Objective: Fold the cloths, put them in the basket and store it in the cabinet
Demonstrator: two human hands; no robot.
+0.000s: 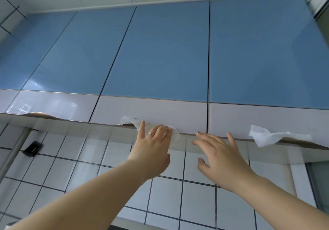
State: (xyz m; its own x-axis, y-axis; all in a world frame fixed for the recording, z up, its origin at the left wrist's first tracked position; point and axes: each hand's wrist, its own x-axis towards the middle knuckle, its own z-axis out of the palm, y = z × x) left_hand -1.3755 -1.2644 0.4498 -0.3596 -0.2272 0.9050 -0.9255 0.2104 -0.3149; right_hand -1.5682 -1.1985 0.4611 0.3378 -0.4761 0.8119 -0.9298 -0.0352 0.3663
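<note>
You are looking up at a row of wall cabinets (156, 51) with blue door fronts and a pale band along the bottom; all the doors in view sit closed. Your left hand (153, 146) reaches up to the lower edge of the middle door (153, 108), and its fingers (142, 128) lie fairly straight against a piece of white cloth (173, 133) that is tucked at that edge, pressing on it rather than curling round it. One end of this cloth pokes out to the left of your hand and the other to the right. A ring (151, 134) sits on one finger of that hand.

Your right hand (219, 156) is raised just beside the left, under the gap between the middle door and the right door (267, 119). Its fingers are spread wide and hold nothing; the fingertips are at or very near the door's lower edge, though you cannot tell whether they touch it.

A second white cloth (263, 136) hangs crumpled from the lower edge of the right door, apart from both hands.

Below the cabinets runs a white tiled wall (89, 167) with dark grout. At the left a grey pipe (14, 151) slants down, with a small black object (33, 148) beside it on the tiles.
</note>
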